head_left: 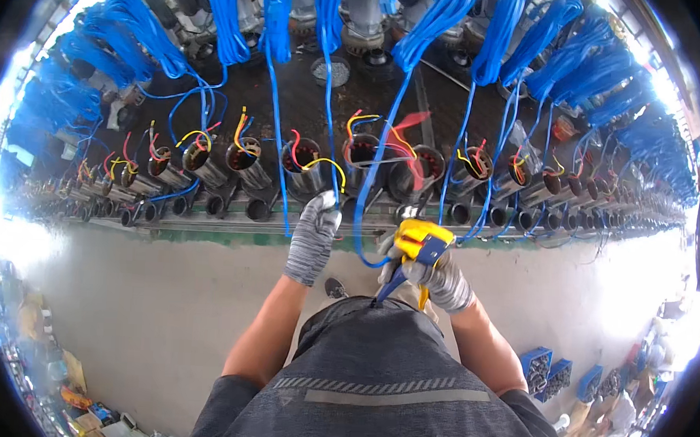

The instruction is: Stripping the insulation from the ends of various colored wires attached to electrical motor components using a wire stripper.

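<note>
Blue cable (363, 219) is what we have in hand: it hangs down from the bundles above, loops low in front of us just under the edge of the rack, and its end runs into the yellow crimping tool (418, 242). Our right hand (434, 272), in a grey knit glove, is closed around the tool's handles. Our left hand (316, 234), gloved the same way, is closed on a second blue cable (330, 122) right at the rack (231, 212), pinching it between fingers and thumb.

From here, we judge the main risk to be a poor bite: if the cable end sits crooked or too shallow in the tool, squeezing could nick the strands or leave a loose end. We cannot tell how deep it sits, since the tool's head hides it.

Behind the hands, a long row of motor bodies (301, 164) stands on the rack, each with red, yellow and blue wire tails (321, 160) sticking up. Those tails are close to our left hand, so a tug on the cable could snag or bend them. The slack loop could also catch on the rack edge if we pull sideways. More coils of blue cable (130, 33) hang overhead, dense enough that we might follow the wrong strand. Blue crates (544, 369) sit on the floor to our right, well apart.
</note>
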`<act>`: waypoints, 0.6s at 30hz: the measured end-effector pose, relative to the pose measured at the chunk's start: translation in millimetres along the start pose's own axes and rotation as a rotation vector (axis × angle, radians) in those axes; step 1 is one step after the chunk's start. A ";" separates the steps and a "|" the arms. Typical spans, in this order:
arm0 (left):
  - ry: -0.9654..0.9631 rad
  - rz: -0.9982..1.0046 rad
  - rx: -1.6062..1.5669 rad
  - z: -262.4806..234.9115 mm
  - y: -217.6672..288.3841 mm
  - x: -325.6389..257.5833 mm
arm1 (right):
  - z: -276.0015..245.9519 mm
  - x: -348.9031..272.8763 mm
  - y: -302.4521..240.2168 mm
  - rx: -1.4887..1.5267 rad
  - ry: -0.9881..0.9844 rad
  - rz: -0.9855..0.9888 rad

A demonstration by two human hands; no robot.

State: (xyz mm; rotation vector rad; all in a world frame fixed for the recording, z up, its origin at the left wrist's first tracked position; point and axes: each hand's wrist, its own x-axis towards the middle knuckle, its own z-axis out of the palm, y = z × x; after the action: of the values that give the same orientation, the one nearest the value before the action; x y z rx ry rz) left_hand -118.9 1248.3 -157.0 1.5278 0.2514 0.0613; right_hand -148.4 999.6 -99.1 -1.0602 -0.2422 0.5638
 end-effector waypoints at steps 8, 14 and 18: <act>-0.221 0.218 -0.564 20.9 103.6 -8.6 | 15.3 16.2 -10.9 -0.314 -0.195 0.164; -0.219 0.332 -0.707 44.4 123.0 -10.9 | -3.3 24.2 -9.1 -0.225 -0.315 0.184; -0.023 0.287 -0.435 46.8 123.6 -21.7 | -3.8 25.3 -20.2 -0.236 -0.244 0.158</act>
State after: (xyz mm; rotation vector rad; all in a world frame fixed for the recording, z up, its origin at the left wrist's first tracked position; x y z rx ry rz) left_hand -116.1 1204.0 -30.6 1.1200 -0.0045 0.3060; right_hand -119.2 1003.2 -85.3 -1.2455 -0.4500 0.8234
